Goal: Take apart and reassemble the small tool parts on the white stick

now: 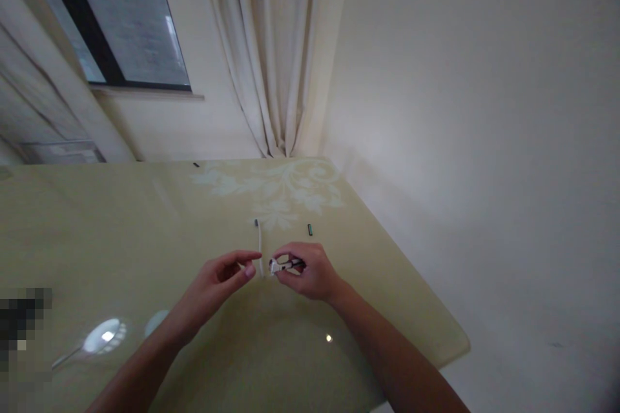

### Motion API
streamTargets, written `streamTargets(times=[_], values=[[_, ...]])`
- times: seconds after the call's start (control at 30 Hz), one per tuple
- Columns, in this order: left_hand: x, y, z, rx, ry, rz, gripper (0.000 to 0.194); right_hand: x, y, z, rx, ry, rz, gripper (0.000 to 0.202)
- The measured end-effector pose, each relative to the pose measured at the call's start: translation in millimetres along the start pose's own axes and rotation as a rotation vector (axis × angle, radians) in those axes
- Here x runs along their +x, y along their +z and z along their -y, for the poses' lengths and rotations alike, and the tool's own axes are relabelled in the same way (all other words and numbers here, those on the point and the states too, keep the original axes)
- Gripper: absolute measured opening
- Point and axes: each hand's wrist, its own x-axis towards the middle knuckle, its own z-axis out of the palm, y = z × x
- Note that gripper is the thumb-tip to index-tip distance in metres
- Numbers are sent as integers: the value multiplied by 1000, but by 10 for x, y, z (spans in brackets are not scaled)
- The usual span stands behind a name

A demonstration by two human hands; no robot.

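Note:
My right hand (307, 271) is closed around a small white-and-black object (285, 264). Its pale, shiny end points left between thumb and forefinger, and the dark end disappears into the palm. Its exact kind cannot be made out. Facing it, my left hand (227, 277) has thumb and forefinger stretched out and apart, with nothing visible between them. By the left forefinger's tip is a thin white stick with a dark head (260, 239), like a toothbrush, on the table. A short black-and-green piece (310, 230) lies just beyond my right hand.
The glossy, pale yellow-green table (387, 290) carries a white floral pattern and reflects bright lights. Near its back edge lies a small dark object (196, 164). A wall (484, 142) runs along the right, and curtains (271, 51) hang behind. A blurred-out dark patch sits at lower left.

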Motion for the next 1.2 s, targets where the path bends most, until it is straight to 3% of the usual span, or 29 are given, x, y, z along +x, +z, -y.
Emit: streamTargets(times=[0.1,0.2,0.53,0.63,0.83,1.2], values=[[-15,111,-9,-196,-61,121,48,-35,-22,-22,-188,-221,43,23],[-31,203,6,-290,-76,191,44,-63,9,-40,-329,-327,69,25],[-10,215,45,-290,-55,157,47,-63,42,-48,-476,-379,78,21],[-11,215,50,-331,-48,120,48,-48,49,-24,-369,-292,66,26],[-12,142,103,-481,-59,-28,53,38,-5,114,77,123,18,38],[-22,168,94,-467,-23,-33,59,6,102,156,244,242,107,44]])
